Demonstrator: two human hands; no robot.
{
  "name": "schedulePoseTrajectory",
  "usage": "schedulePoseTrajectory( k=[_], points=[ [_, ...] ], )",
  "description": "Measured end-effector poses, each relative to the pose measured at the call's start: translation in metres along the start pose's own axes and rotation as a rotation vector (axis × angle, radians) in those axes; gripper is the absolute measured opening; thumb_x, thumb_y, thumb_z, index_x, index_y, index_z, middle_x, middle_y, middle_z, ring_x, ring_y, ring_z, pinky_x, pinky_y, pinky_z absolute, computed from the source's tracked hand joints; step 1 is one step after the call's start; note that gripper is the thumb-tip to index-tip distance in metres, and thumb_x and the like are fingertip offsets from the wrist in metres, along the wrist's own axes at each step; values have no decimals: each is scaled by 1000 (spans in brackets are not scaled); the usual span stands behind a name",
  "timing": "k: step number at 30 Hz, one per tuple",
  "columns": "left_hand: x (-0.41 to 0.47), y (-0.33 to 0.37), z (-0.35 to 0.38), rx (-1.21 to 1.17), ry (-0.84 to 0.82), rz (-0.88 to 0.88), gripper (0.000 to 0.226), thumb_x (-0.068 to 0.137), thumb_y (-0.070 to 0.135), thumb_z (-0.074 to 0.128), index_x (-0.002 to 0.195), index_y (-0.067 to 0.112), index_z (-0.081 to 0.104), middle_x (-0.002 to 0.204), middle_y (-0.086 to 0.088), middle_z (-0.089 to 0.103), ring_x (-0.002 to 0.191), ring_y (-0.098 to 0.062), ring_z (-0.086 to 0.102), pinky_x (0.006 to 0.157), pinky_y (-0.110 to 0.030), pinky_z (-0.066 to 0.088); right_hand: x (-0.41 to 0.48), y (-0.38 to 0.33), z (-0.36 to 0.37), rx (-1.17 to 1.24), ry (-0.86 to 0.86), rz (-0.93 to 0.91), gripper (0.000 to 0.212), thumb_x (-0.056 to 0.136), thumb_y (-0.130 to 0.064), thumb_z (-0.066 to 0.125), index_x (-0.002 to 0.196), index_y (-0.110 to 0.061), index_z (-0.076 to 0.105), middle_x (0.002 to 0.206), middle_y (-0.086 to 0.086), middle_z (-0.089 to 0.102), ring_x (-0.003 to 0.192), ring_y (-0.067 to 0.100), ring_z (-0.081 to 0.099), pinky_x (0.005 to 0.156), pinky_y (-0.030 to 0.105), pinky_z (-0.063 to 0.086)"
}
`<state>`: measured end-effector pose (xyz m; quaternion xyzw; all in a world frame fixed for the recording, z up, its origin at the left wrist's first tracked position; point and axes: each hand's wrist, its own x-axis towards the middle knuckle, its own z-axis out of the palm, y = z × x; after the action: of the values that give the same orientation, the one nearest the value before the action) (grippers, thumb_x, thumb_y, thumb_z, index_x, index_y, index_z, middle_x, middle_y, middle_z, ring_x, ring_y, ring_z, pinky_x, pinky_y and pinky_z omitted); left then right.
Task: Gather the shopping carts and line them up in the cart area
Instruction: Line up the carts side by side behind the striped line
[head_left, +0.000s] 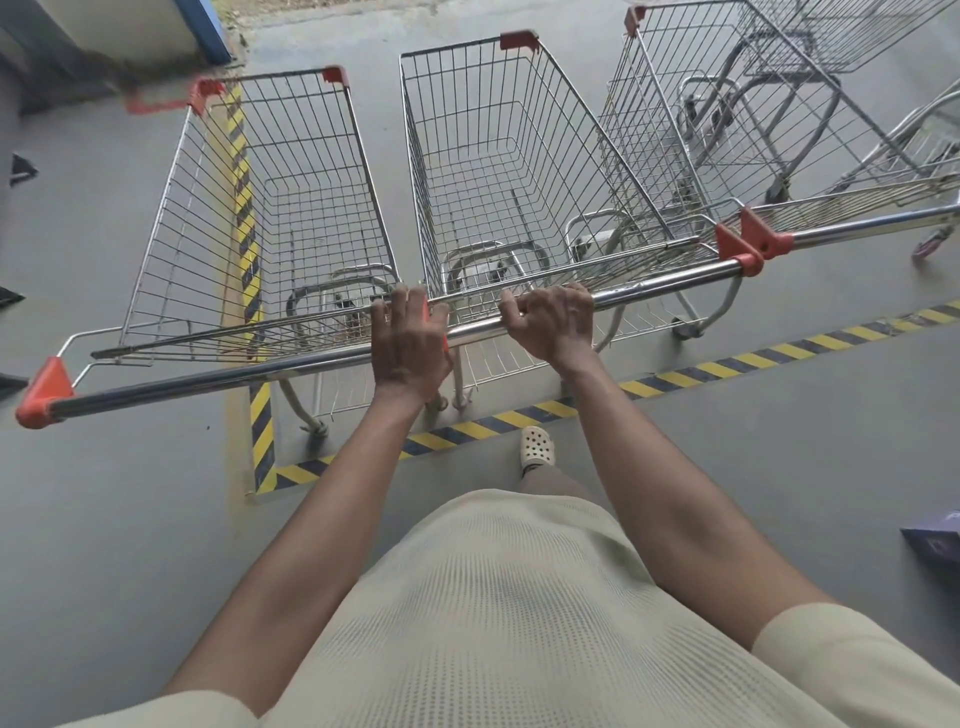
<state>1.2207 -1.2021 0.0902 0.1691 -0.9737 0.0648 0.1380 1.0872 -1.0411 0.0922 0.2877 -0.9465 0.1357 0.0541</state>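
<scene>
Both hands on metal: left hand (410, 345) wrapped over the chrome handle bar of the left wire shopping cart (260, 218), close to its right end; right hand (550, 322) curled shut round the chrome bar of the middle wire shopping cart (509, 171). Two carts side by side at frame centre, baskets pointing to the top edge, wheels just inside the yellow-and-black hazard tape (727, 358) marking the bay.

Trouble spots, as judged from here: handle ends meeting right under the left hand, so fingers pinched if the bars close up. Uneven push from either arm, and the baskets likely splay or clash at the red plastic corner guards (519, 40). Middle bar's orange end cap (745, 260) touching, or very nearly touching, the handle of a third wire cart (727, 104) at upper right; hard to tell through the overlap. Snagging there looks possible.

Room: open grey concrete floor (130, 519) ahead toward the top of frame, wall and blue post (208, 31) upper left limiting travel. White perforated clog (537, 447) close behind the tape line, near the rear wheels.
</scene>
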Motion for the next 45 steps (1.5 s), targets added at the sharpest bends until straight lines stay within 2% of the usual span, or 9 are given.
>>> schedulePoseTrajectory(
  k=[3,8,15,20,23,26,34,40,45],
  points=[
    [-5,6,9,-1,24,-32,15,87,7,65,98,11,74,131,-14,65,123,-36,55,92,-46,49,1,0,2,2,4,2,67,99,-49,40,45,-14,57,37,-13,28,36,8,33,66,27,35],
    [-5,6,11,-30,6,-49,12,95,9,64,95,13,75,135,-17,64,129,-38,58,85,-44,57,2,0,2,7,33,-6,65,99,-47,43,43,-15,54,37,-16,23,35,2,24,67,27,36],
    [-6,9,3,-70,-16,-62,31,100,7,43,98,7,74,137,-19,61,129,-40,58,84,-48,60,0,1,3,26,38,-36,65,100,-47,43,47,-13,61,37,-11,36,36,9,37,74,29,44],
    [-11,13,2,-102,-7,-94,27,92,1,58,111,12,73,144,-16,57,139,-37,48,106,-51,45,-1,2,4,45,35,-45,65,102,-46,45,49,-12,62,40,-9,41,39,9,39,85,34,49],
    [-21,27,-2,-143,96,70,41,90,5,51,129,10,64,148,-17,53,143,-37,41,117,-55,28,-1,1,4,33,46,-47,65,103,-48,47,51,-12,65,40,-7,46,40,12,43,84,35,48],
    [-37,51,-5,-217,163,279,47,90,15,52,135,8,61,148,-13,53,143,-33,42,119,-52,28,-2,-2,5,21,42,-32,62,103,-51,48,59,-15,73,46,-4,59,46,12,46,82,34,45],
    [-41,42,-5,-246,186,361,46,83,12,58,129,10,64,145,-10,57,140,-29,47,117,-49,32,-4,-4,2,59,64,-28,60,103,-50,50,60,-15,73,52,1,64,51,13,46,93,42,46],
    [-19,37,-8,-199,160,156,50,82,11,61,132,6,60,141,-15,56,134,-35,49,116,-63,27,-2,-3,4,68,94,-45,62,103,-55,45,59,-16,65,57,-3,64,55,17,56,93,43,41],
    [-3,63,-21,-204,90,157,58,82,21,54,138,7,57,145,-15,53,138,-34,45,118,-51,24,-1,11,-3,14,189,17,53,102,-62,39,87,-24,73,94,-4,74,92,20,63,88,42,34]
  ],
)
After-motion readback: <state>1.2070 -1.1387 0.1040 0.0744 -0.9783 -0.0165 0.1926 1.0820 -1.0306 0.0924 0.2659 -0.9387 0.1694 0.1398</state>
